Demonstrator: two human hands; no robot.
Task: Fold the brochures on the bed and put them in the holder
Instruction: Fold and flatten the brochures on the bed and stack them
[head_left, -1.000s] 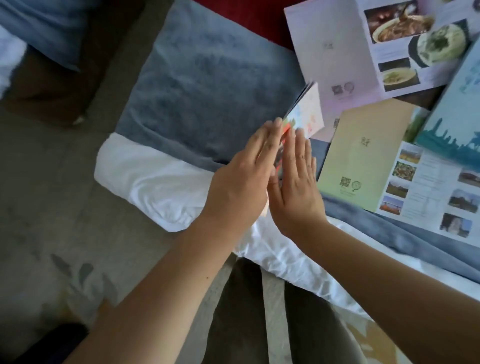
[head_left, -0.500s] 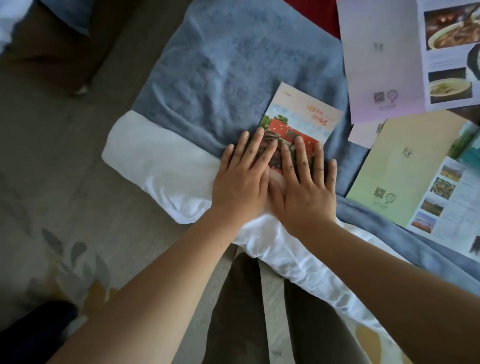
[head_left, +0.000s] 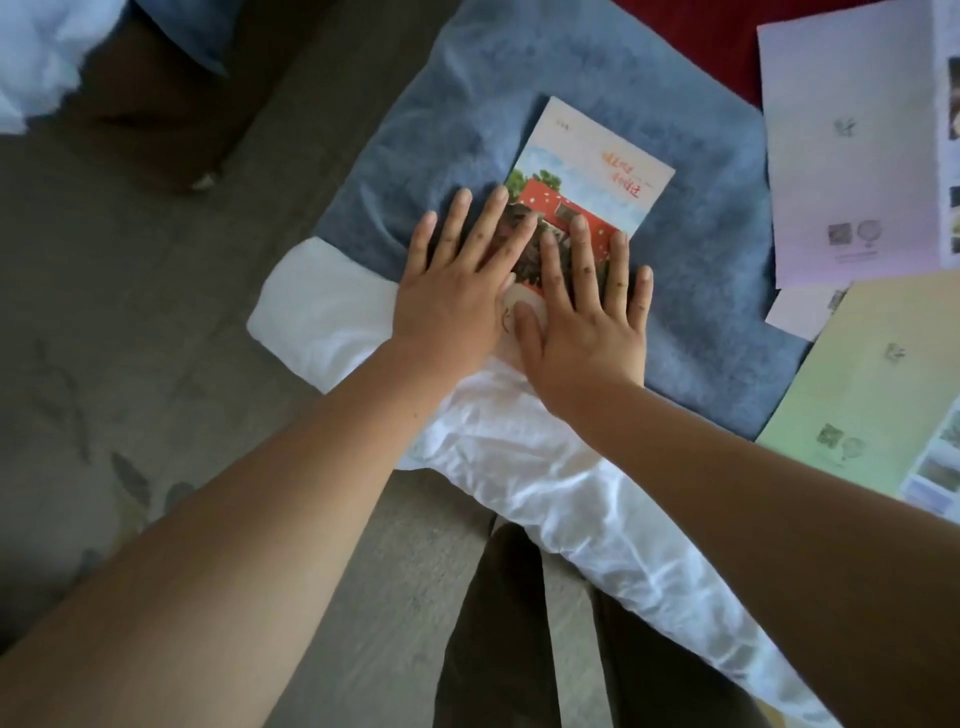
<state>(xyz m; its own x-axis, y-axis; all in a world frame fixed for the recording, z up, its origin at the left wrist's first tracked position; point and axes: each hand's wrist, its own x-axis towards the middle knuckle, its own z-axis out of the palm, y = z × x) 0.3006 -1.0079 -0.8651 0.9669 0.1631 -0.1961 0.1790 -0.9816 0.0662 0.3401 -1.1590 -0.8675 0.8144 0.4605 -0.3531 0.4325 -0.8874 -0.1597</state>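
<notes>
One folded brochure (head_left: 587, 171) is pressed on the blue blanket (head_left: 519, 67) by the left hand (head_left: 452, 296) and the right hand (head_left: 587, 322), both flat, side by side; unfolded brochures (head_left: 841, 156) wait at right; no holder is seen.

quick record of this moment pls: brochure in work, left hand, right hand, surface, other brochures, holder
brochure in work: folded brochure, lying flat, red building picture on its cover
left hand: left hand flat, fingers straight, pressing the brochure's near left part
right hand: right hand flat beside it, pressing the near right part
surface: blue blanket over a white sheet
other brochures: lilac brochure and green brochure, both unfolded, at the right
holder: not in view
</notes>
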